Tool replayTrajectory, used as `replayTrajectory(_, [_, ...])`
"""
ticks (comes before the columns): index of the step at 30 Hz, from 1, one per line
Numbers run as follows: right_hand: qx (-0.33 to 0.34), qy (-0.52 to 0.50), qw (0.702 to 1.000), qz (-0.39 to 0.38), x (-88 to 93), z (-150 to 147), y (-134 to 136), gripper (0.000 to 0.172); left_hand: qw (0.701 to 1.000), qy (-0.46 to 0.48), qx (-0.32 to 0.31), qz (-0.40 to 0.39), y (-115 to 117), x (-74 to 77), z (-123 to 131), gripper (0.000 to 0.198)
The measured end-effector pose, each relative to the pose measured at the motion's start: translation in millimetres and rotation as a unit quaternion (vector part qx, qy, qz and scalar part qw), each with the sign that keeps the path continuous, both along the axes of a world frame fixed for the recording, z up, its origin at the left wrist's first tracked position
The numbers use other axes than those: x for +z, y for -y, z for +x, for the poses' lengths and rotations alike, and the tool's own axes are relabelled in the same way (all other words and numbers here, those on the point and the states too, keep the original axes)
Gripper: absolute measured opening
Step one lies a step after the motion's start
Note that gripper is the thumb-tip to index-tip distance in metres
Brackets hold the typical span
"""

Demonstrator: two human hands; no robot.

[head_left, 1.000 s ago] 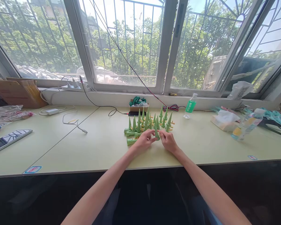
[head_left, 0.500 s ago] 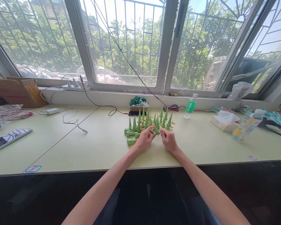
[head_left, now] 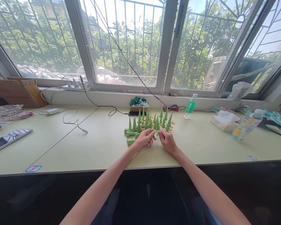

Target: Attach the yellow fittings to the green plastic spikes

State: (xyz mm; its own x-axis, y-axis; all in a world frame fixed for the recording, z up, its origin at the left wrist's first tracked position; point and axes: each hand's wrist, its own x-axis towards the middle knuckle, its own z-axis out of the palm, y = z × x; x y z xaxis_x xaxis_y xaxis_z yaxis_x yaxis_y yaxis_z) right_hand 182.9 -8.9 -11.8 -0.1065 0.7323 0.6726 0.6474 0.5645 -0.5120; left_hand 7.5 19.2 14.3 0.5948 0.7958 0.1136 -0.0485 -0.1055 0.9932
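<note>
Near the middle of the table, my left hand (head_left: 145, 138) pinches a small green plastic watering spike (head_left: 155, 134) between thumb and fingertips. On its other side my right hand (head_left: 169, 141) is closed, its fingers curled at the same spike; the part inside these fingers is hidden. Just beyond both hands stand several green cone-shaped watering spikes (head_left: 146, 122) with small yellow valves. A few green tubular pieces (head_left: 130, 133) lie on their sides left of my left hand.
A phone (head_left: 137, 113) and a small box (head_left: 139, 103) are behind the spikes. To the right stand a green-labelled bottle (head_left: 190, 107), a tissue box (head_left: 226, 122) and another bottle (head_left: 247, 126). Cables (head_left: 75, 122) and a tablet-like device (head_left: 10, 140) lie to the left.
My left hand has dropped slightly, and its parted fingertips have come together on the spike. My right hand stays closed in nearly the same place.
</note>
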Motion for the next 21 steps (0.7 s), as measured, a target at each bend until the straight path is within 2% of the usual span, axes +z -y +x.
replayTrajectory(6, [-0.003, -0.007, 1.000, -0.021, -1.7, -0.3, -1.9, 0.040, 1.000, 0.000, 0.002, 0.022, -1.5, -4.8, -1.3, 0.056])
replayTrajectory(14, [0.005, -0.038, 0.998, -0.047, 1.4, -2.2, -0.6, 0.044, 0.987, -0.035, 0.054, 0.146, 0.9, -3.4, -1.8, 0.048])
replayTrajectory(21, [0.008, -0.051, 0.997, -0.058, 2.6, -2.6, 0.0, 0.045, 0.979, -0.050, 0.068, 0.188, 0.3, -4.7, -2.1, 0.046])
